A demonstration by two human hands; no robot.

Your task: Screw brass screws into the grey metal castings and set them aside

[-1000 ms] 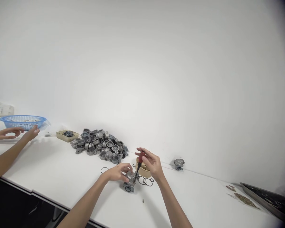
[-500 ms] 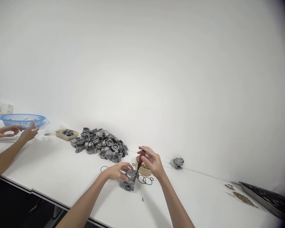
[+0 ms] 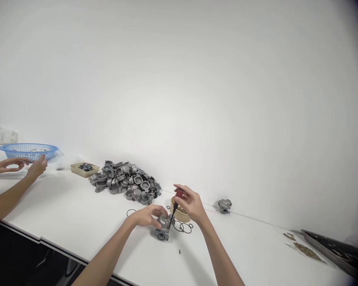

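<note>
My left hand [image 3: 150, 216] is closed around a grey cast-metal carburetor-like part [image 3: 162, 230], which rests on the white table. A red-handled screwdriver [image 3: 179, 194] is in the grip of my right hand [image 3: 191, 202], tilted with its dark shaft pointing down. Its tip meets the right side of the metal part. Thin black rubber rings [image 3: 183, 228] lie just right of the part, and another black ring [image 3: 131, 213] lies behind my left wrist. A small screw [image 3: 179, 251] is on the table in front. Behind my right hand stands a round tan tub [image 3: 183, 217] of small brass-coloured pieces.
A heap of grey metal parts [image 3: 125, 180] lies behind on the left, beside a cream tray [image 3: 80, 171]. A similar assembled part [image 3: 224, 205] stands near the wall. At right are brass-coloured pieces [image 3: 308, 251] and a dark tray [image 3: 331, 250]. Another person's hands [image 3: 37, 167] touch a blue basket [image 3: 28, 151].
The screwdriver handle has turned slightly in my right hand's fingers; its tip stays at the metal part. My left hand keeps its hold. The view has shifted very slightly.
</note>
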